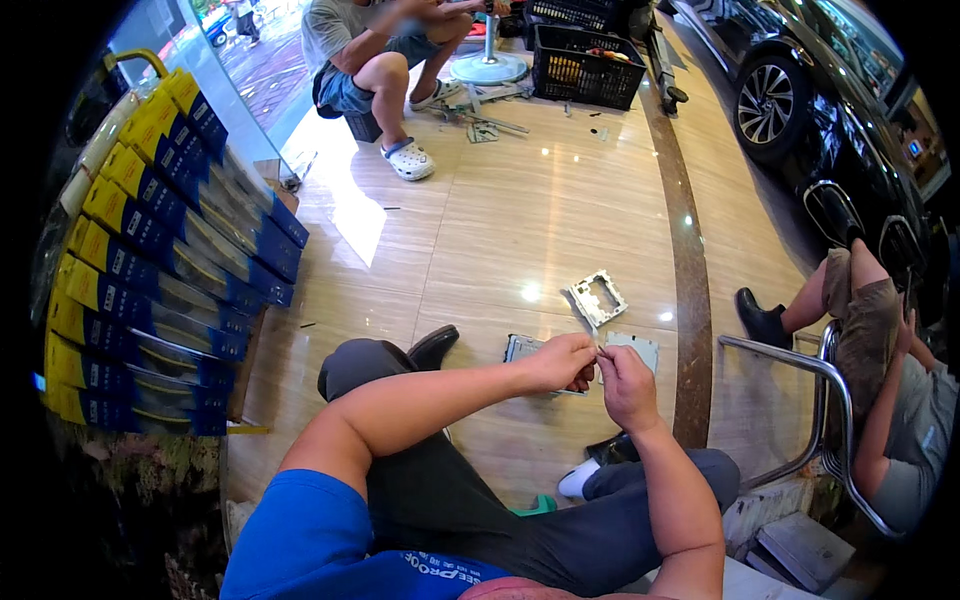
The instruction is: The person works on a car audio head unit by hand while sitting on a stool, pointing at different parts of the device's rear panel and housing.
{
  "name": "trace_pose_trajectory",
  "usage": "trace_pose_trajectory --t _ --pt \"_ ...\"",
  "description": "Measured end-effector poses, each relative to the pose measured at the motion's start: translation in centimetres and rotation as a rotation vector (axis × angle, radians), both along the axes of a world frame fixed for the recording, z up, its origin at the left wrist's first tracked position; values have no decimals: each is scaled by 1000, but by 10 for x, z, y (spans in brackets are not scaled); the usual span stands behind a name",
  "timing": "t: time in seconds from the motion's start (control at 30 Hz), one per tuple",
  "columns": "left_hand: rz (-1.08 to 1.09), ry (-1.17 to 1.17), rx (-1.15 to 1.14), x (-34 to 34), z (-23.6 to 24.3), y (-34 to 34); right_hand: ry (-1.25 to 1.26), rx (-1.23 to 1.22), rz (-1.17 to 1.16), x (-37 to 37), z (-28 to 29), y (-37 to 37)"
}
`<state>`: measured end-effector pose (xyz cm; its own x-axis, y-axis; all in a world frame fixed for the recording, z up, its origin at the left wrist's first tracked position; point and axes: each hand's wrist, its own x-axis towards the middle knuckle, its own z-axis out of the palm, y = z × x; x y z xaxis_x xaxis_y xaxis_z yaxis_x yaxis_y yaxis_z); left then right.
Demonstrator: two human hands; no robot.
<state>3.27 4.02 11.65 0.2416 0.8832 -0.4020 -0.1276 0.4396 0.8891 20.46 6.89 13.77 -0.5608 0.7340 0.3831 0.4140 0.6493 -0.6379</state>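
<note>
My left hand [563,362] and my right hand [630,388] meet in front of my knees, fingertips nearly touching. Both are closed in a pinch, and whatever lies between the fingers is too small to make out. Under my left hand, partly covered by it, a grey flat case-like part [520,347] rests on the floor. A pale grey flat plate [642,350] lies just beyond my right hand. Farther off sits a white plastic frame [582,302] with a square opening.
Blue and yellow packages [150,250] hang on a rack at the left. A person in white clogs [408,160] sits ahead, near a round-based stand [490,68] and a black crate [585,75]. At right are a black car [840,110] and another person on a metal-framed chair [790,352].
</note>
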Motion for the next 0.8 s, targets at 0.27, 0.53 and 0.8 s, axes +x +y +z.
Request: trace_pose_trajectory --t 0.27,0.53,0.8 --pt "-49 72 65 -1 -2 2 -13 0 -8 3 -2 0" --pt "-103 200 113 -6 3 7 0 -39 -1 3 -3 2" --pt "-129 368 271 -12 15 8 35 -65 -17 0 -1 -1"
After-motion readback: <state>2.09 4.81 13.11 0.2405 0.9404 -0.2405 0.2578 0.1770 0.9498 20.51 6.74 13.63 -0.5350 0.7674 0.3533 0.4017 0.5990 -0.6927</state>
